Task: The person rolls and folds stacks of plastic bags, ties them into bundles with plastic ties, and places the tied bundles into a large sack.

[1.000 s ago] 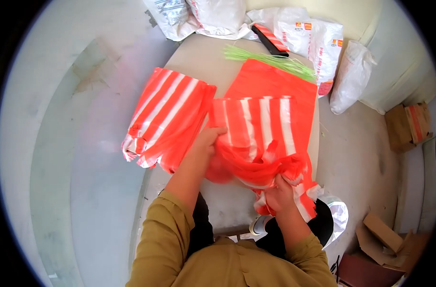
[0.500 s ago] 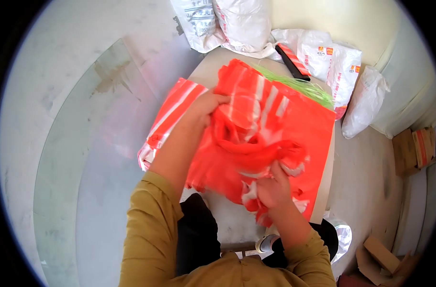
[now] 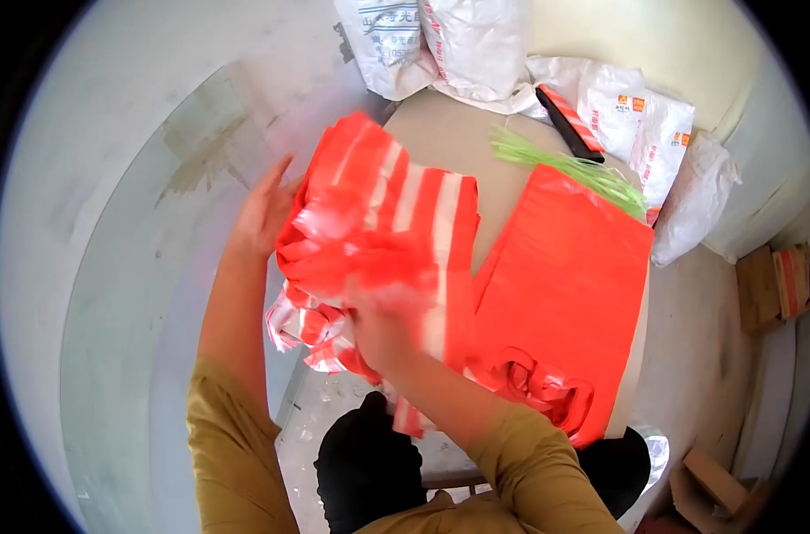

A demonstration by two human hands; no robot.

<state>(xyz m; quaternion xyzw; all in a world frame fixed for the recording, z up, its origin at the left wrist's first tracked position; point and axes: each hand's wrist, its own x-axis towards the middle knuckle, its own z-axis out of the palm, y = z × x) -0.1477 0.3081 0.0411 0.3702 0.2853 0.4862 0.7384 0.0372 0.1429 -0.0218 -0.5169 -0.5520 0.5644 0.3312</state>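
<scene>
A bunched red-and-white striped plastic bag [image 3: 405,205] lies over the left side of the table. My right hand [image 3: 382,334], smeared by motion, grips its crumpled lower middle. Along the bag's left edge, my left hand [image 3: 270,209] is held with fingers stretched out, partly hidden behind the plastic. To the right, a flat pile of plain red plastic bags [image 3: 569,276] rests with its looped handles [image 3: 547,387] towards me. Crumpled striped ends hang over the near table edge.
Green plastic strands [image 3: 574,173] lie behind the red pile, near a black-edged striped object [image 3: 569,125]. White sacks [image 3: 476,44] stand beyond the table [image 3: 449,125]. A curved glass sheet [image 3: 120,294] is on the left; cardboard boxes [image 3: 761,289] are on the right.
The striped bag has moved left, off the red pile, uncovering the pile and its handles. My right hand went left with it; my left hand shifted left and its fingers opened.
</scene>
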